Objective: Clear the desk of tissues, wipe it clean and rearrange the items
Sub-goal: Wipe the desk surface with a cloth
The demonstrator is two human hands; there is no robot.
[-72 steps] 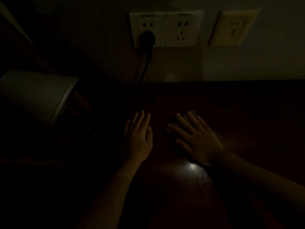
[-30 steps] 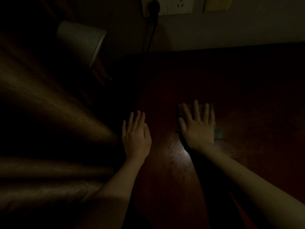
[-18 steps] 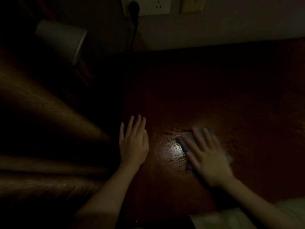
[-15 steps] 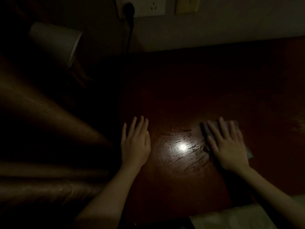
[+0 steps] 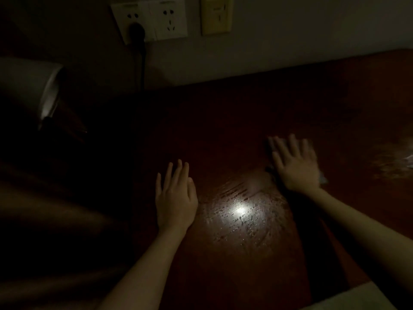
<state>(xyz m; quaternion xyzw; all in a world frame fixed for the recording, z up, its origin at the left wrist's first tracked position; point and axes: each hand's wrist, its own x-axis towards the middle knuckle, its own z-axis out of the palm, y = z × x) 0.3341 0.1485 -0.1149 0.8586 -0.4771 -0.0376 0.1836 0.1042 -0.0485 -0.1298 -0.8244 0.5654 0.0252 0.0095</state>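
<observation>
Very dim frame: one glare spot on the wet desk [image 5: 241, 211], deep shadow left, right hand [image 5: 295, 166] motion-blurred.

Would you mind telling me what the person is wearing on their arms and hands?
Nothing visible. The left hand and right hand are ungloved, and both forearms are uncovered to the frame's edge, with no sleeve in view. No watch or ring shows, though the dim light could hide a thin one.

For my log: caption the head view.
Right hand presses a cloth on the streaked desk; left hand rests flat nearby.
</observation>
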